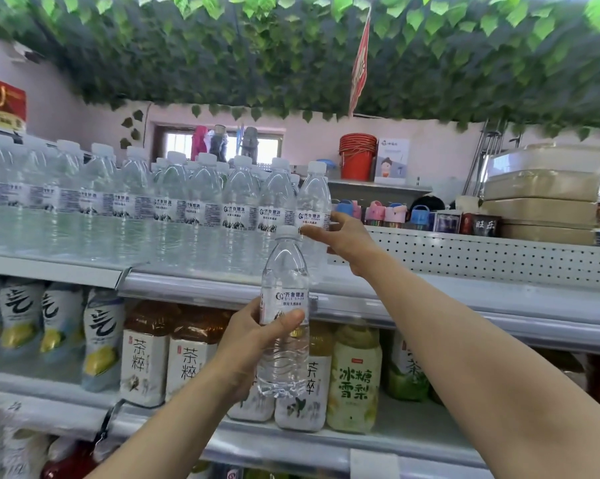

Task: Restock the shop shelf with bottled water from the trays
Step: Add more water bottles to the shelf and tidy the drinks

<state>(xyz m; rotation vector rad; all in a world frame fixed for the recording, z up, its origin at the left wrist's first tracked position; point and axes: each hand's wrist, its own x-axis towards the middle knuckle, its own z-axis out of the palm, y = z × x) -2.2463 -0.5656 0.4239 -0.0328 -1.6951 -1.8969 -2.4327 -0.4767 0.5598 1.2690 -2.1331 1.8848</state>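
A long row of clear water bottles [201, 205] with white caps fills the top shelf [222, 288]. My right hand [343, 240] grips the rightmost bottle [314, 198] at its label, at the end of that row. My left hand [253, 337] holds another clear water bottle [284, 316] upright in front of the shelf edge, below and slightly left of the right hand. The trays are out of view.
To the right of the row the top shelf is bare metal [464, 292] with a perforated back panel [481, 254]. Tea and pear drink bottles [353, 378] stand on the shelf below. Red buckets [357, 157] and stacked boxes [540, 191] sit behind.
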